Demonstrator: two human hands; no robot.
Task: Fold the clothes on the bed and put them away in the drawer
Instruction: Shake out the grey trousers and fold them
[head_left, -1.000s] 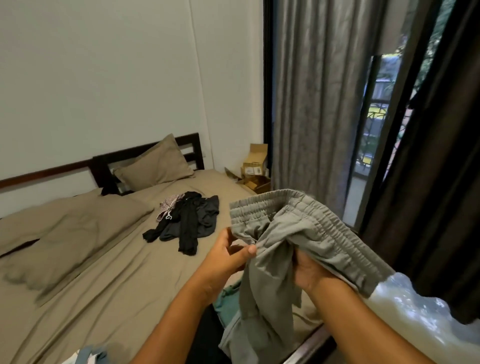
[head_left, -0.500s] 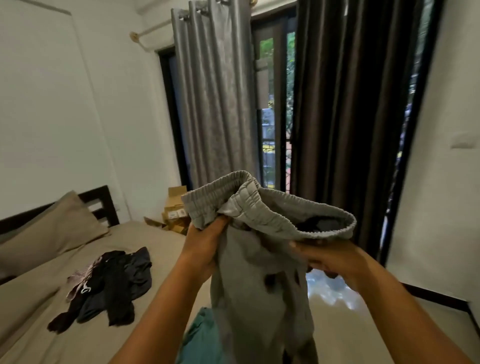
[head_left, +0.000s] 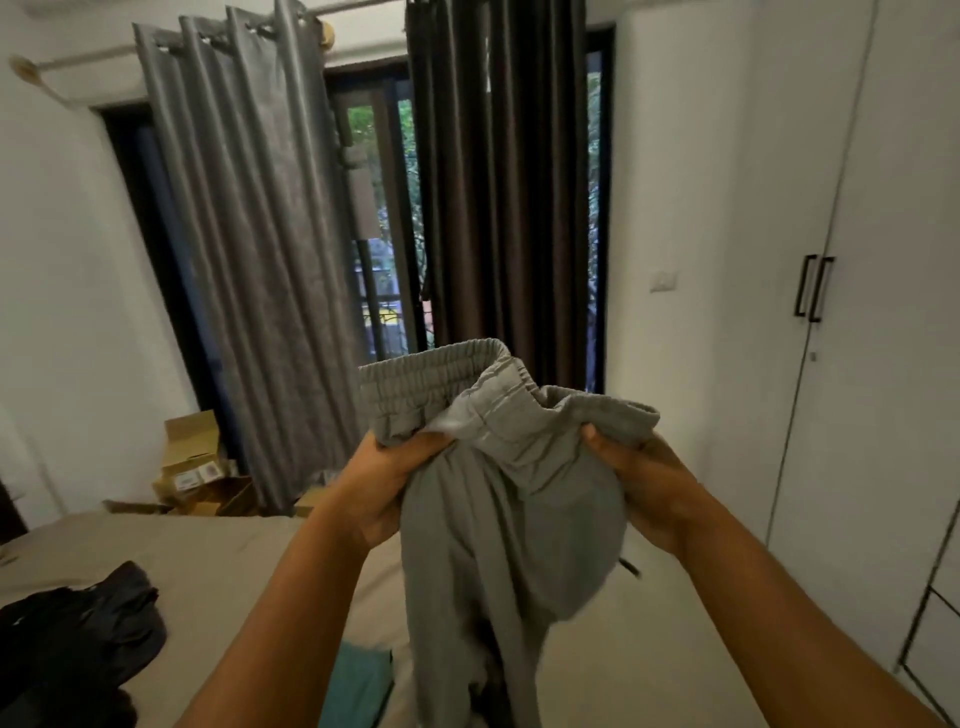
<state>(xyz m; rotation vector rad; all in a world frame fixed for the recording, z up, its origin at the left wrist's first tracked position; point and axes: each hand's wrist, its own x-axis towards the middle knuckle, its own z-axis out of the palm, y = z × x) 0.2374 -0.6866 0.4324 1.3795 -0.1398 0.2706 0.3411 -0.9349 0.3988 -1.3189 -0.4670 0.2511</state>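
My fingers (head_left: 410, 448) are curled tight into grey cloth on both sides. My left hand (head_left: 387, 483) bunches one side of a pair of grey trousers (head_left: 498, 509) just under the waist, thumb pressed across the front. My right hand (head_left: 649, 488) grips the other side the same way, its fingertips buried in the folds. I hold the trousers up in the air at chest height, between my two bare forearms. The elastic waistband (head_left: 441, 382) stands open at the top, facing away from me, and the legs hang straight down out of the bottom of the view. A thin dark drawstring (head_left: 631, 567) dangles beside my right wrist. Below and to the left lies the bed (head_left: 234, 561), covered in a plain beige sheet. A heap of dark clothes (head_left: 78, 629) sits unfolded on it at the far left, well apart from my hands. A teal garment (head_left: 358, 686) lies near the bottom edge, just beside the hanging trouser legs. Past the bed, cardboard boxes (head_left: 195, 457) are stacked on the floor against a silver-grey curtain (head_left: 249, 260). A dark brown curtain (head_left: 498, 182) hangs beside it, with a strip of window and green leaves between them. On the right stands a white wardrobe (head_left: 893, 389), doors closed, with two black handles (head_left: 813, 288) side by side. A white wall switch (head_left: 664, 280) sits between the wardrobe and the curtains.
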